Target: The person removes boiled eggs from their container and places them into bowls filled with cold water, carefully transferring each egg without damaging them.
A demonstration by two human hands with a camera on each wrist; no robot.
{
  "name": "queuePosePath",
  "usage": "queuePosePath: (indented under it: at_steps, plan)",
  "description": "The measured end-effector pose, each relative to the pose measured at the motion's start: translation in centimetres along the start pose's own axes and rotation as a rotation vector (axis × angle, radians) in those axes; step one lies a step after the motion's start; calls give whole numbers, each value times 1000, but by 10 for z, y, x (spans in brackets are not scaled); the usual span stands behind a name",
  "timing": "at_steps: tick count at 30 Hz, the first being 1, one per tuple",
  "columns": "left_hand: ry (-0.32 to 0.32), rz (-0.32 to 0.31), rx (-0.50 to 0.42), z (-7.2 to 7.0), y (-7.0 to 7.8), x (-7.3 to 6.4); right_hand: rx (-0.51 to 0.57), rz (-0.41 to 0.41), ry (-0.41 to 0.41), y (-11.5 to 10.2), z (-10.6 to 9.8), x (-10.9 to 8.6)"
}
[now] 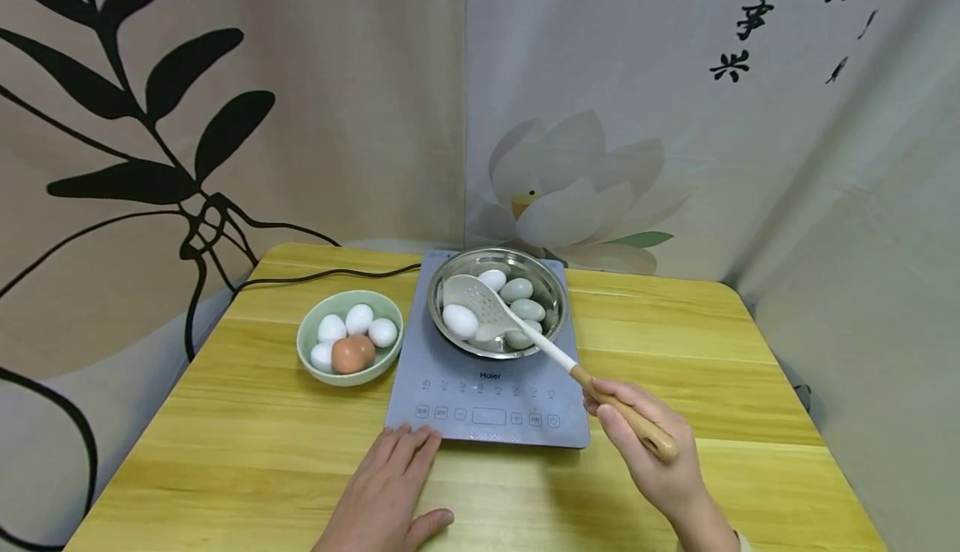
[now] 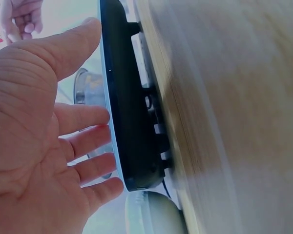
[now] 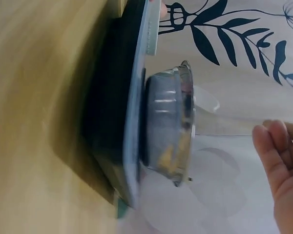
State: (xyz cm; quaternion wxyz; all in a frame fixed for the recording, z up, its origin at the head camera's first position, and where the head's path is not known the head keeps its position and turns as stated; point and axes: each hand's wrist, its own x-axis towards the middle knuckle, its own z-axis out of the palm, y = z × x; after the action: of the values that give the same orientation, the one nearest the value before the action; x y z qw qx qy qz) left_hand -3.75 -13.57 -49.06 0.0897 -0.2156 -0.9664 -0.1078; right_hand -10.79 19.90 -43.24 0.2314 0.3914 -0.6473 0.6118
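My right hand [image 1: 660, 444] grips the wooden handle of a white slotted spoon [image 1: 489, 306]. On the spoon's head lies a white egg [image 1: 461, 322], and the right wrist view shows it raised above the rim of the steel pot [image 3: 163, 102]. Another white egg [image 1: 492, 279] and several pale green eggs [image 1: 527, 310] are inside the pot. The pot stands on a grey induction cooker [image 1: 480, 402]. My left hand [image 1: 393, 485] rests with straight fingers at the cooker's front left edge, fingertips against it in the left wrist view [image 2: 44, 136].
Left of the cooker sits a pale green bowl [image 1: 306, 352] with several white eggs and two brown eggs [image 1: 348, 356]. A black cord [image 1: 330, 273] runs from the cooker to the left across the wooden table [image 1: 697, 360]. Printed curtains [image 1: 360, 102] hang behind the table.
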Motion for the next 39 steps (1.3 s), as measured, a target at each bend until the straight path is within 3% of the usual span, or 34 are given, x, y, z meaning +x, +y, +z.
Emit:
queuePosePath:
  at_steps: [6,8,10,13,17,28,33,39]
  plan:
    - [-5,-8,-5,0,0,-1,50,527,289,-7,8,0]
    - [-2,-5,-3,0,1,-1,82,646,379,-8,11,4]
    - [5,-4,-2,0,1,-1,139,712,446,-7,12,7]
    - [4,-7,-8,0,1,-1,229,735,486,-6,12,11]
    - [-11,-15,-19,0,1,-1,296,725,476,-6,11,11]
    - [-5,-9,-22,-2,1,0,344,663,382,-7,8,12]
    - [-19,-19,-29,-4,1,-1,340,701,377,-8,7,16]
    - [-19,-25,-38,-4,2,-1,412,751,407,-10,11,21]
